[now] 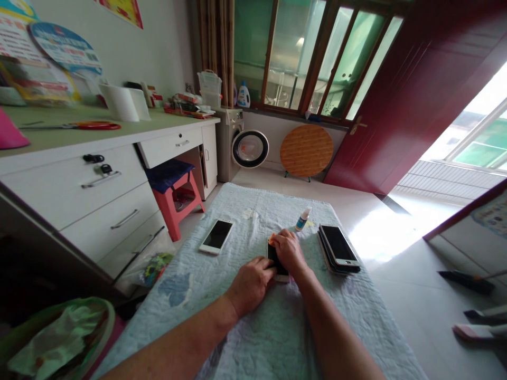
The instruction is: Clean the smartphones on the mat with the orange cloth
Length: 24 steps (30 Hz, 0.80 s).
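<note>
The right hand [290, 250] pinches a small orange cloth [272, 240] at the far end of a flat, black-screened phone [282, 271], which lies on the pale blue quilted cover [257, 208]. The left hand [252, 281] touches the phone's left side; whether it grips, I cannot tell.

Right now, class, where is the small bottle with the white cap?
In the head view, the small bottle is on the pale cloth, just beyond the right hand and left of the stacked devices.
</note>
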Motion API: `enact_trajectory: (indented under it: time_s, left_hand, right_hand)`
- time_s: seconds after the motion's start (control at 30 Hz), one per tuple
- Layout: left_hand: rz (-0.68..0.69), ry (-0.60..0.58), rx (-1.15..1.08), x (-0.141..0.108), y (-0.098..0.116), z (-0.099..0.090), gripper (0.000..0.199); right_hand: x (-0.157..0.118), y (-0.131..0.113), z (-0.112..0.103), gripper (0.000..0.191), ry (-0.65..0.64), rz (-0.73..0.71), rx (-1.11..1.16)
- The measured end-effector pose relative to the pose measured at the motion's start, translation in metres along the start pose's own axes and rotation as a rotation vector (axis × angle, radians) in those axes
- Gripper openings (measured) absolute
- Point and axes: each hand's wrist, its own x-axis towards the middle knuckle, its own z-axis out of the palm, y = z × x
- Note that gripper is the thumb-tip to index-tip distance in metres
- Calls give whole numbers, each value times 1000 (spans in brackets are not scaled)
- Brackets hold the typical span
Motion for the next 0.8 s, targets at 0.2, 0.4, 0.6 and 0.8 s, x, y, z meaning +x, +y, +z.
enact_trajectory:
  time_s: [0.2,0.4,0.6,0.8]
  left_hand:
    - [1,7,8,-1,-3,4,17]
    - [16,2,-7,-1,-5,3,17]
    - [18,-3,-17,0,-4,2,18]
    - [9,-9,-25,1,-4,-1,21]
  right_hand:
    - [-1,12,1,27,57,165,-70]
    - [6,12,1,27,8,226,-131]
    - [22,3,-5,27,-137,189,-196]
    - [34,-14,3,26,-192,83,-196]
